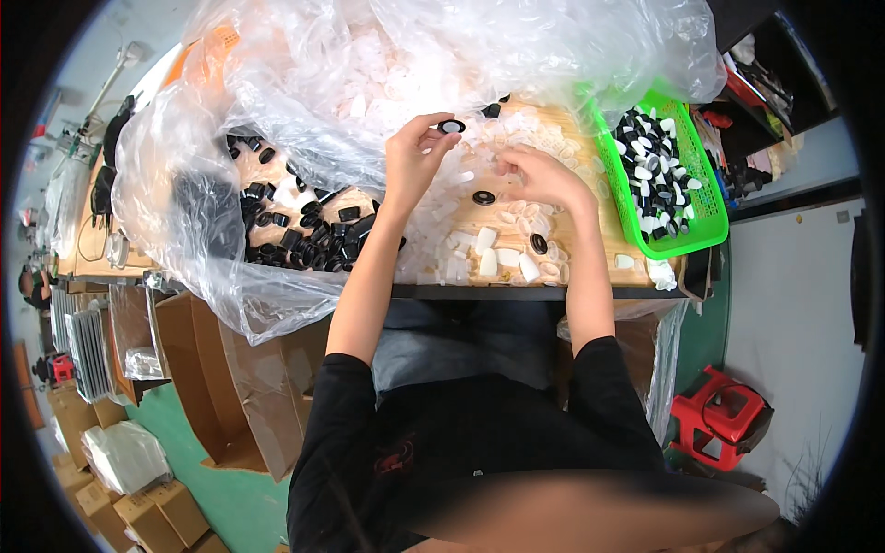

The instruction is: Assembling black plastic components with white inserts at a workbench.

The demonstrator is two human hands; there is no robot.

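My left hand pinches a round black cap with a pale centre between thumb and fingertips, raised over the table. To its right, my right hand has bent fingers spread a little apart, above small clear oval pieces; nothing shows between them. Below the hands lie a round black ring part and another black ring part. White oblong caps lie near the table's front edge. Loose black caps form a heap on the left, partly under clear plastic.
A green basket of black and white caps stands on the right. Clear plastic bags spread across the table's back and left. Cardboard boxes stand below on the left, and a red stool is on the floor at right.
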